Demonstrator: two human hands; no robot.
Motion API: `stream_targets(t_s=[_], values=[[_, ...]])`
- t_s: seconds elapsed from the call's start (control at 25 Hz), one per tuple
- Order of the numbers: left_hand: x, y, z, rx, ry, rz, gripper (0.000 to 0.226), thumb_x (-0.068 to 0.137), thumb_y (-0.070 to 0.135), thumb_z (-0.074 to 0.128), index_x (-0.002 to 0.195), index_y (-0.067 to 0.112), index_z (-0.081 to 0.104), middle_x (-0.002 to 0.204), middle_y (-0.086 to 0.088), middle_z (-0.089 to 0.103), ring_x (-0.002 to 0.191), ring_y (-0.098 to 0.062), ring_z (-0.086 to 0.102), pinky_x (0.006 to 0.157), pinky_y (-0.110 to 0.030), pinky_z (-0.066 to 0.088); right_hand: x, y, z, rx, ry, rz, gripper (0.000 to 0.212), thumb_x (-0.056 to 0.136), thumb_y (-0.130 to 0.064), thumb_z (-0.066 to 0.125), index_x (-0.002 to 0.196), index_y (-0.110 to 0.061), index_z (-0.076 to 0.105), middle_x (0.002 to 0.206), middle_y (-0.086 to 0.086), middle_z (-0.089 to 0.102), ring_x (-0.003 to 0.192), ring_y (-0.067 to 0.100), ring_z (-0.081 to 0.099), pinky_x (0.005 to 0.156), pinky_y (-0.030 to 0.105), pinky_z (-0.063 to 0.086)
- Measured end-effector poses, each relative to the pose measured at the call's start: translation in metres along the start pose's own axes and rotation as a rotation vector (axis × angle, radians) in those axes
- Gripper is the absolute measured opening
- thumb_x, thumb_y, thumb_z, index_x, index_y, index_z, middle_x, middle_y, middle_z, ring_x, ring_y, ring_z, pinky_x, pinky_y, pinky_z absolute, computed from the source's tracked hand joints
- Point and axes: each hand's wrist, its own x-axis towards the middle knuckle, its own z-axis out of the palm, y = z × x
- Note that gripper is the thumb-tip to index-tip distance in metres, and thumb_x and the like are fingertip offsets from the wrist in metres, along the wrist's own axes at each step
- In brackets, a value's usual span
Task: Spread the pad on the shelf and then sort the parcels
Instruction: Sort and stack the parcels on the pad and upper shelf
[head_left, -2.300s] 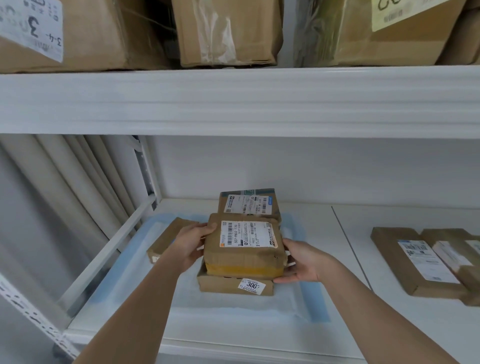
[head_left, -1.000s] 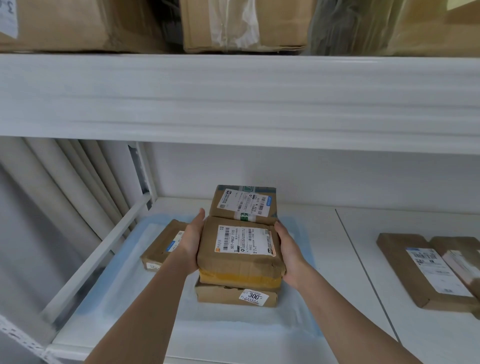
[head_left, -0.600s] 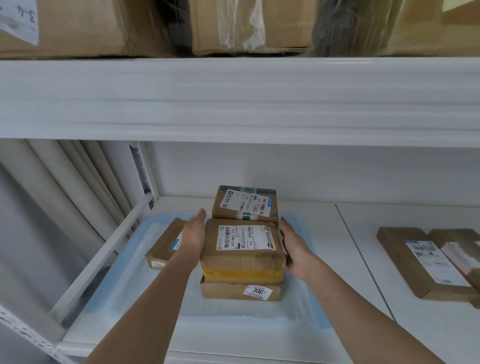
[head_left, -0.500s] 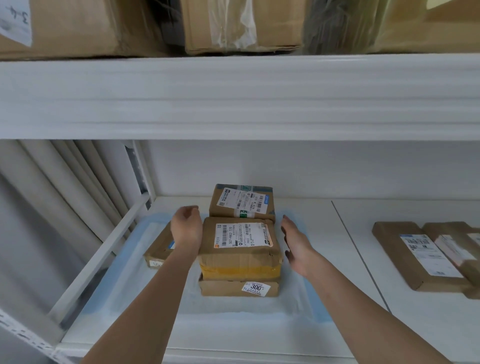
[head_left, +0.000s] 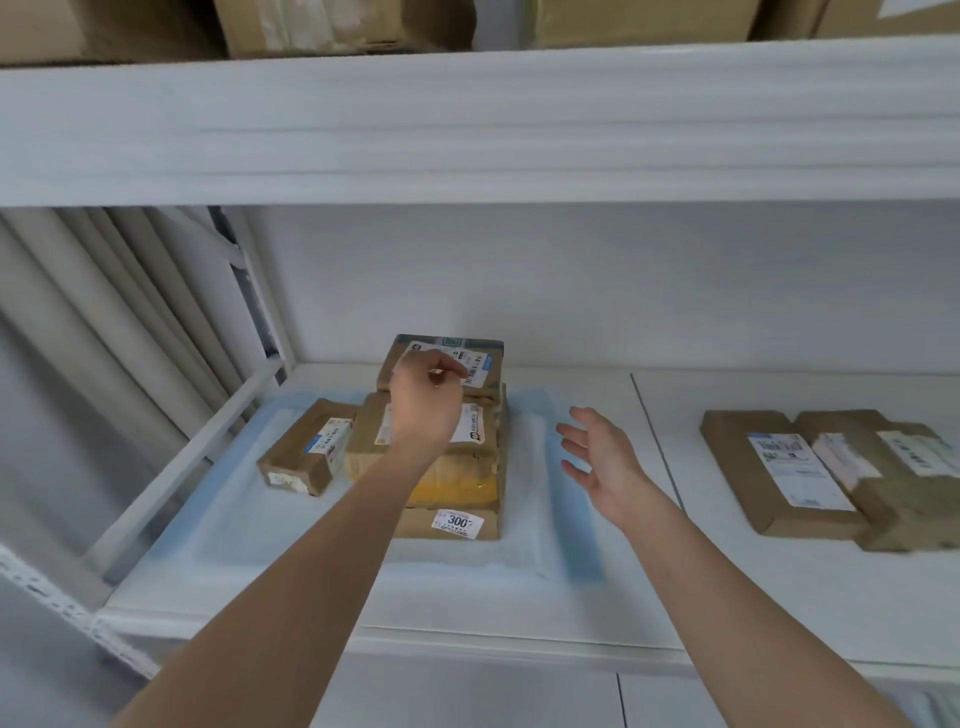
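The pad (head_left: 249, 525), white with blue borders, lies spread flat on the left section of the shelf (head_left: 779, 597), beneath both forearms. Its near edge sits just inside the shelf's front lip.

On the pad, directly under the left hand (head_left: 425, 402), stands a stack of parcels. The bottom parcel (head_left: 447, 522) carries a small white tag reading "300" on its near face. The middle parcel (head_left: 457, 462) rests on it and shows a band of yellow tape on its near side and a white label on top, partly covered by the left hand.

The left hand is held over the top of the middle parcel with fingers curled loosely inward. It grips nothing; whether it touches the label cannot be determined.

The right hand (head_left: 602, 462) is to the right of the stack, above the pad's right border, fingers spread wide and empty, clear of the parcels.

To the left of the left hand, a small parcel (head_left: 306, 452) lies on the pad beside the stack. Beyond the left hand, a rear parcel (head_left: 483, 358) sits behind the stack, standing higher than the middle parcel.

Well to the right of the right hand, off the pad, flat parcels (head_left: 810, 473) lie overlapping on the shelf's right section. Above, an upper shelf (head_left: 467, 119) holds cardboard boxes (head_left: 337, 23).
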Motion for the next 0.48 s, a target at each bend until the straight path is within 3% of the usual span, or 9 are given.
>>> stream_targets(t_s=[0.08,0.24,0.36,0.4,0.48], values=[[-0.012,0.009,0.019,0.022,-0.016,-0.031,0.035,0.085,-0.009,0.042,0.072,0.014,0.064,0.080,0.002,0.061,0.064,-0.005,0.053,0.051,-0.014,0.038,-0.003,-0.006,-0.020,-0.005,-0.024,-0.003,0.025,0.099,-0.026,0.047,0.121,-0.017,0.052,0.125,0.008,0.059,0.119,0.022,0.052,0.108,0.042,0.041],[-0.046,0.029,0.080,0.022,0.003,-0.057,0.033,0.082,-0.008,0.042,0.071,0.014,0.064,0.082,-0.008,0.065,0.055,-0.014,0.047,0.046,-0.019,0.033,-0.006,-0.024,-0.093,-0.061,-0.044,-0.026,0.019,0.096,-0.023,0.053,0.114,-0.017,0.056,0.115,0.005,0.061,0.109,0.021,0.055,0.098,0.038,0.045],[-0.080,0.048,0.139,-0.001,-0.040,-0.085,0.030,0.083,-0.009,0.041,0.076,0.008,0.065,0.082,-0.011,0.058,0.050,-0.013,0.047,0.039,-0.012,0.033,0.002,-0.038,-0.166,-0.097,0.037,-0.080,0.003,0.093,-0.020,0.055,0.093,-0.023,0.056,0.097,0.001,0.059,0.091,0.014,0.053,0.093,0.035,0.046],[-0.089,0.050,0.155,-0.009,-0.067,-0.102,0.029,0.085,-0.008,0.041,0.077,0.008,0.065,0.079,-0.008,0.057,0.048,-0.010,0.047,0.040,-0.013,0.036,0.005,-0.040,-0.185,-0.113,0.070,-0.081,0.006,0.092,-0.020,0.055,0.088,-0.024,0.054,0.091,-0.001,0.056,0.085,0.012,0.051,0.091,0.034,0.046],[-0.107,0.050,0.191,-0.037,-0.135,-0.152,0.026,0.087,-0.005,0.044,0.078,0.010,0.064,0.076,-0.002,0.057,0.055,-0.012,0.051,0.056,-0.024,0.049,0.008,-0.043,-0.219,-0.159,0.128,-0.058,0.005,0.091,-0.018,0.054,0.088,-0.023,0.055,0.084,-0.002,0.053,0.078,0.012,0.049,0.089,0.032,0.046]])
